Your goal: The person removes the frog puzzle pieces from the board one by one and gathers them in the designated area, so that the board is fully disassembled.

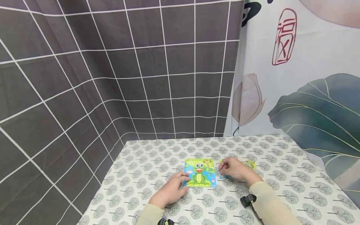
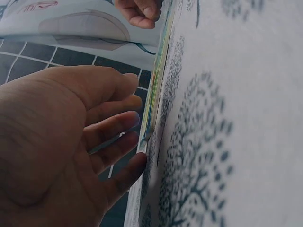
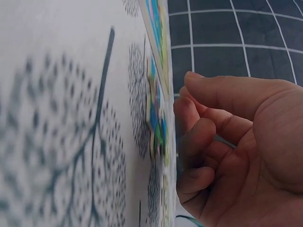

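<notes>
A square frog jigsaw puzzle (image 1: 199, 181) lies flat on the table, a green frog on a blue and yellow-green ground. At its left edge rests my left hand (image 1: 175, 189), with fingers extended and thumb apart; the left wrist view shows the fingertips beside the puzzle's thin edge (image 2: 152, 104). Just right of the puzzle, my right hand (image 1: 236, 168) hovers low over loose jigsaw pieces (image 1: 250, 164), partly covering them. In the right wrist view its fingers (image 3: 196, 137) bend loosely, the thumb tip close to the index finger, and nothing shows between them. Colourful pieces (image 3: 156, 120) lie below it.
A white cloth with grey tree prints covers the table (image 1: 208, 206). Behind and to the left hangs a dark curtain (image 1: 174, 78) with white grid lines. On the right is a pale curtain (image 1: 258, 56) with leaf and flower prints.
</notes>
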A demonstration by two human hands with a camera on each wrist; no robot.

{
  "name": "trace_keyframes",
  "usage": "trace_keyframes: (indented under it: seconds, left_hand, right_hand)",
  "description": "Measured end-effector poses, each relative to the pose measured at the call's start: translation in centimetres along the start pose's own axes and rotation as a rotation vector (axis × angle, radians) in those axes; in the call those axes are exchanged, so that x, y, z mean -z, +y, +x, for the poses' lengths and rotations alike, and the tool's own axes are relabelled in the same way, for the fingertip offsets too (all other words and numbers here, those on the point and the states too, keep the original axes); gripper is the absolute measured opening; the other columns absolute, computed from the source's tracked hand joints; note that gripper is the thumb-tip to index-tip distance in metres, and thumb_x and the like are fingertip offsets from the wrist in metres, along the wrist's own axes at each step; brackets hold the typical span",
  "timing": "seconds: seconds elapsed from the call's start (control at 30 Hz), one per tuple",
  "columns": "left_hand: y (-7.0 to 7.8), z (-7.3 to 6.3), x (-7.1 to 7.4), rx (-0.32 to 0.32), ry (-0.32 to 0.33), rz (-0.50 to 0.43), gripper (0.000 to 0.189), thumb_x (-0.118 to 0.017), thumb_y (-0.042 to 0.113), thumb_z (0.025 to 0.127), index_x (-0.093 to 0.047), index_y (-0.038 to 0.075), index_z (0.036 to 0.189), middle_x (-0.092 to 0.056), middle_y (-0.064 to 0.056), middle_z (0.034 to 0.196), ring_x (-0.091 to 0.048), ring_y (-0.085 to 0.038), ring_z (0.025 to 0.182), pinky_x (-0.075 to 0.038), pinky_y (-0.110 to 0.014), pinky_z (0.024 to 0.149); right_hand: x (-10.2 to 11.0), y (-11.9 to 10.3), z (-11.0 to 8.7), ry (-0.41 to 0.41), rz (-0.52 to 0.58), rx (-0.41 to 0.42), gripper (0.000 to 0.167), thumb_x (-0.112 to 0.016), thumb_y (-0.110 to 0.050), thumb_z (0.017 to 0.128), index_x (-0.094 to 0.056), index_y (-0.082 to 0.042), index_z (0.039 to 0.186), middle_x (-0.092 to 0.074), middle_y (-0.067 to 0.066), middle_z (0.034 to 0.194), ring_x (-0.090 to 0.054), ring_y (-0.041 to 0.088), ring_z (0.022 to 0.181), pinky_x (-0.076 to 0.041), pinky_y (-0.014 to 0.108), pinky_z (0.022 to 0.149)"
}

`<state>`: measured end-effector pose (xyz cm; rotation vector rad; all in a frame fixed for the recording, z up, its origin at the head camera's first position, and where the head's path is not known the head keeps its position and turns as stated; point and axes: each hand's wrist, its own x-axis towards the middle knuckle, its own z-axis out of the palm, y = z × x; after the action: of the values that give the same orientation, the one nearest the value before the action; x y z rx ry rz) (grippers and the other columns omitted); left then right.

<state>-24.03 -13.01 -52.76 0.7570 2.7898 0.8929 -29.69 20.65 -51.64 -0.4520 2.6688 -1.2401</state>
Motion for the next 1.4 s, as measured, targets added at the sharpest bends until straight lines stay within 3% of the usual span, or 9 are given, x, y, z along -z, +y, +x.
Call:
trace_keyframes:
  seconds: [0.33,0.63,0.93,1.13,1.4]
  left_hand:
    - [1.3,-0.3,-0.7,-0.032,-0.028,-0.028,0.043,-0.068,0.023,0.100,-0.065,0.014,0.141,-0.050,0.004,0.153,-0.041,-0.024,0.148,-0.035,-0.048,0.123]
    - [2.6,-0.3,-1.2,-0.082,-0.071,0.069,0.046,-0.069,0.023,0.100,-0.062,0.015,0.145,-0.047,0.005,0.157,-0.041,-0.021,0.148,-0.038,-0.043,0.122]
    - [2.6,-0.2,-1.3,-0.118,-0.106,0.148,0.050,-0.070,0.026,0.099,-0.060,0.014,0.147,-0.048,0.004,0.157,-0.041,-0.017,0.146,-0.038,-0.039,0.122]
    - [2.6,-0.1,-1.4,-0.127,-0.112,0.153,0.051,-0.070,0.027,0.099,-0.059,0.015,0.147,-0.048,0.004,0.157,-0.041,-0.017,0.146,-0.039,-0.039,0.121]
    - [2.8,-0.3,-1.3,-0.125,-0.110,0.160,0.051,-0.071,0.026,0.099,-0.059,0.015,0.147,-0.049,0.004,0.155,-0.043,-0.016,0.144,-0.040,-0.039,0.120]
  right_hand:
    - [-2.4,-1.7,1.1,0.031,-0.033,0.011,0.012,-0.079,-0.006,0.087,-0.072,-0.009,0.096,-0.062,0.000,0.081,-0.057,0.016,0.073,-0.052,0.027,0.065]
    - [-4.4,-2.9,2.5,0.042,-0.067,-0.007,0.016,-0.082,-0.010,0.087,-0.074,-0.011,0.101,-0.061,-0.001,0.079,-0.057,0.015,0.069,-0.051,0.030,0.066]
    - [-6.1,-4.1,3.5,0.016,-0.087,-0.002,0.025,-0.084,-0.013,0.086,-0.076,-0.012,0.110,-0.060,-0.001,0.080,-0.056,0.015,0.067,-0.050,0.028,0.058]
    - [-6.6,-4.4,3.7,0.016,-0.116,0.019,0.036,-0.086,-0.011,0.083,-0.074,-0.009,0.117,-0.060,-0.003,0.077,-0.054,0.012,0.055,-0.051,0.029,0.057]
    - [-7.2,-4.9,3.7,0.041,-0.100,-0.023,0.025,-0.087,-0.005,0.079,-0.074,-0.014,0.099,-0.060,-0.002,0.076,-0.055,0.015,0.066,-0.048,0.032,0.065]
